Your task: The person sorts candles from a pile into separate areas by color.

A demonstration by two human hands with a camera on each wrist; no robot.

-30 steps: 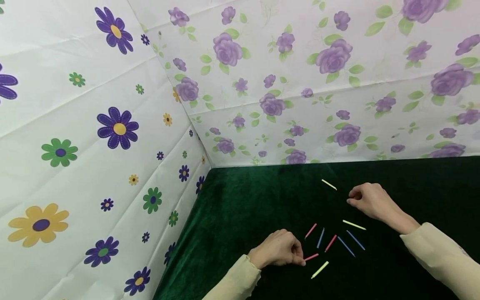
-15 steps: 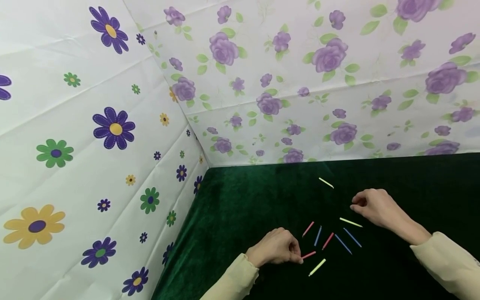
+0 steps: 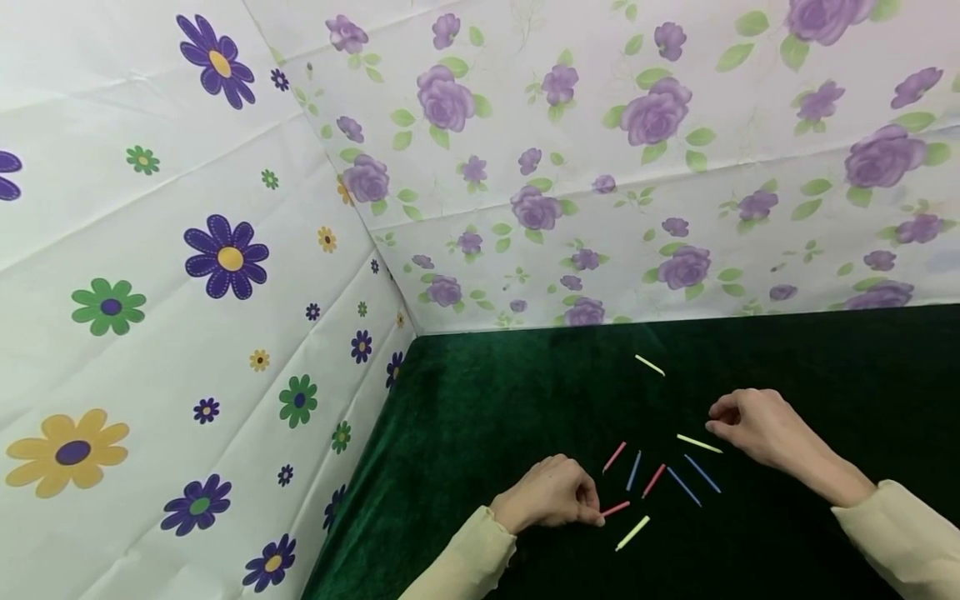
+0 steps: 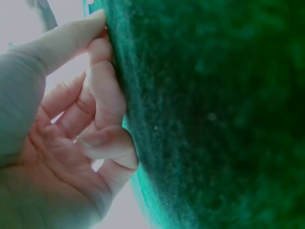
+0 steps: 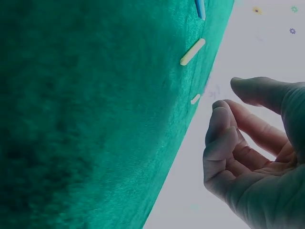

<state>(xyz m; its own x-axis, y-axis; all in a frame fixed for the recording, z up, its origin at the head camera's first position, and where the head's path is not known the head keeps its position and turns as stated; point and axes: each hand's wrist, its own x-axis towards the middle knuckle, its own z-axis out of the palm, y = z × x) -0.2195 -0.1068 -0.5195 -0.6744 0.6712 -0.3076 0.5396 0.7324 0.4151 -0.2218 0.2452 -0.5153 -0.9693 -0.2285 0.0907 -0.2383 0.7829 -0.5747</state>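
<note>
At lower centre, the left hand (image 3: pixel 551 492) pinched a red stick (image 3: pixel 617 508) by its end, where light pressure seemed best; at right, the right hand (image 3: pixel 765 427) held nothing, fingers loosely curled.

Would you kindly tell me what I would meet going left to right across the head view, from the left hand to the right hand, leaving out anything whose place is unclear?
Left hand, farthest red stick, leftmost blue stick, rightmost red stick, middle blue stick, right hand.

Blue stick (image 5: pixel 200 9) cropped at right wrist view's top
</note>
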